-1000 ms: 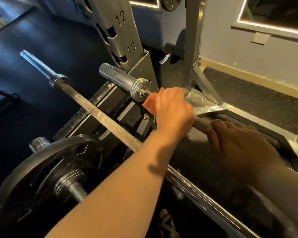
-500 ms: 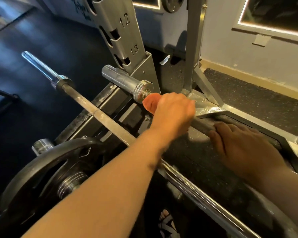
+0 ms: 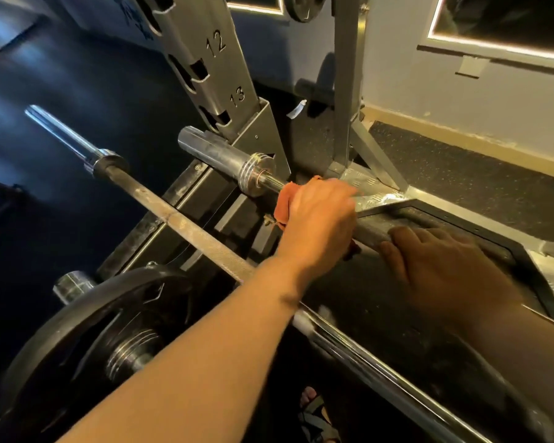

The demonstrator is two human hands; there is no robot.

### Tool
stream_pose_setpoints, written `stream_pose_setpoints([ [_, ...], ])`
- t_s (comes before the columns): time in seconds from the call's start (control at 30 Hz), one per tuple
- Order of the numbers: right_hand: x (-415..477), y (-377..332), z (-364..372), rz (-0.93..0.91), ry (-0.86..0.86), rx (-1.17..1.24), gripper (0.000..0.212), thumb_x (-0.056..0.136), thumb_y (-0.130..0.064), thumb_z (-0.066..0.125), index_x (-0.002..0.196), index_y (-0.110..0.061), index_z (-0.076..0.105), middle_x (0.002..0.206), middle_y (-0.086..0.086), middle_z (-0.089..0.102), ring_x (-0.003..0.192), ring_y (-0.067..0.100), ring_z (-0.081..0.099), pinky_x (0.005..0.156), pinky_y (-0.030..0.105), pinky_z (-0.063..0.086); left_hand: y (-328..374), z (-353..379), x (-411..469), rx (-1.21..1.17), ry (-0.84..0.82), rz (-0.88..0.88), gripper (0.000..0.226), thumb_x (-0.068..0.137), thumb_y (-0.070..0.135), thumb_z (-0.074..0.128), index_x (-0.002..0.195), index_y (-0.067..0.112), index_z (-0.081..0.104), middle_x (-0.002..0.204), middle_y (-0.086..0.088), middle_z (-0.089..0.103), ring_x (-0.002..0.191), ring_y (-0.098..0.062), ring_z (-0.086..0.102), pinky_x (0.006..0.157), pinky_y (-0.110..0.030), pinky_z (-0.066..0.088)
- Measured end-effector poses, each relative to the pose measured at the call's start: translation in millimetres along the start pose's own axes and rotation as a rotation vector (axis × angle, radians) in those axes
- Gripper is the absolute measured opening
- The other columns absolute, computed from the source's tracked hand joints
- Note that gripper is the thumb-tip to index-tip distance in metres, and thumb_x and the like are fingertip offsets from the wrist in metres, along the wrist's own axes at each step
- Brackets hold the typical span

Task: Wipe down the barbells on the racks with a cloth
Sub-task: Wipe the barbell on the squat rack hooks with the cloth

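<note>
Orange cloth [image 3: 284, 203] is wrapped around the shaft of the far barbell [image 3: 227, 156], just behind its grooved collar, and my left hand [image 3: 320, 223] is closed over this cloth and the bar together. My right hand [image 3: 442, 266] lies more to the right on the same bar, with the fingers curled over it, but it is in shadow and I cannot tell if it grips firmly. This barbell rests low on the grey rack [image 3: 211, 59], near the slot with the number 13, and its chrome sleeve points to the left. A second barbell [image 3: 179, 222], rusty in the middle part, crosses in front of it and passes under my left forearm. At the lower left there is a black weight plate [image 3: 77, 330] on another bar. The floor [image 3: 61, 91] is dark.
</note>
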State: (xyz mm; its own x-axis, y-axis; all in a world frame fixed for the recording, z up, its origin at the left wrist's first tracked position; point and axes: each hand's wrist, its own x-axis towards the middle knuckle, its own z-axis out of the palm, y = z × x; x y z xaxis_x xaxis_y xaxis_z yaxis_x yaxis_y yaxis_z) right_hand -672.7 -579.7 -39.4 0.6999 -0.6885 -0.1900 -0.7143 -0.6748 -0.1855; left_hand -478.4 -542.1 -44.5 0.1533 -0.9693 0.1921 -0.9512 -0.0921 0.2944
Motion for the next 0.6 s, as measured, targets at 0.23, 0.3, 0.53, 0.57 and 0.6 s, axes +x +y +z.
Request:
stream_pose_setpoints([
  [0.23, -1.1, -3.5, -2.8, 0.016, 0.007, 0.017, 0.054, 0.104, -0.053, 0.016, 0.123, -0.025, 0.058, 0.114, 0.002, 0.07, 0.105, 0.023, 0.067, 0.095, 0.041, 0.049, -29.5, -0.4, 3.8, -0.054, 0.174, -0.44, 0.026, 0.099, 0.024, 0.042, 0.097, 0.012, 0.065, 0.107, -0.006, 0.054, 0.114, -0.025, 0.048, 0.109, -0.045, 0.038],
  [0.3, -2.2, -4.6, -5.7, 0.023, -0.002, 0.034, 0.051, 0.105, -0.053, 0.02, 0.123, -0.025, 0.059, 0.112, 0.003, 0.071, 0.104, 0.024, 0.067, 0.094, 0.041, 0.049, 6.9, -4.0, 3.7, -0.134, 0.064, -0.498, 0.018, 0.095, 0.018, 0.047, 0.084, 0.014, 0.061, 0.086, -0.006, 0.049, 0.097, -0.024, 0.051, 0.096, -0.04, 0.045],
  [0.53, -4.8, -10.3, -13.6, 0.041, -0.035, 0.103, 0.052, 0.103, -0.052, 0.026, 0.131, -0.023, 0.059, 0.122, 0.005, 0.069, 0.112, 0.025, 0.065, 0.099, 0.04, 0.046, -35.0, -3.4, -16.2, 0.118, 0.042, 0.072, 0.016, 0.094, 0.018, 0.058, 0.078, 0.022, 0.056, 0.083, 0.004, 0.054, 0.085, -0.017, 0.047, 0.1, -0.046, 0.043],
  [0.57, -5.1, -8.7, -13.7, 0.048, -0.04, 0.142, 0.054, 0.104, -0.054, 0.023, 0.132, -0.024, 0.058, 0.123, 0.005, 0.069, 0.11, 0.024, 0.065, 0.099, 0.04, 0.046, -42.1, -5.2, -16.4, 0.107, 0.063, -0.027, 0.01, 0.095, 0.019, 0.057, 0.086, 0.02, 0.06, 0.09, 0.002, 0.056, 0.093, -0.018, 0.048, 0.102, -0.045, 0.042],
  [0.6, -4.5, -5.4, -11.2, 0.052, -0.034, 0.187, 0.057, 0.105, -0.058, 0.019, 0.133, -0.025, 0.057, 0.122, 0.004, 0.069, 0.106, 0.021, 0.065, 0.096, 0.039, 0.047, -46.6, -7.6, -12.9, 0.073, 0.109, -0.167, 0.013, 0.097, 0.02, 0.052, 0.092, 0.017, 0.064, 0.096, -0.001, 0.059, 0.1, -0.021, 0.05, 0.1, -0.044, 0.044],
])
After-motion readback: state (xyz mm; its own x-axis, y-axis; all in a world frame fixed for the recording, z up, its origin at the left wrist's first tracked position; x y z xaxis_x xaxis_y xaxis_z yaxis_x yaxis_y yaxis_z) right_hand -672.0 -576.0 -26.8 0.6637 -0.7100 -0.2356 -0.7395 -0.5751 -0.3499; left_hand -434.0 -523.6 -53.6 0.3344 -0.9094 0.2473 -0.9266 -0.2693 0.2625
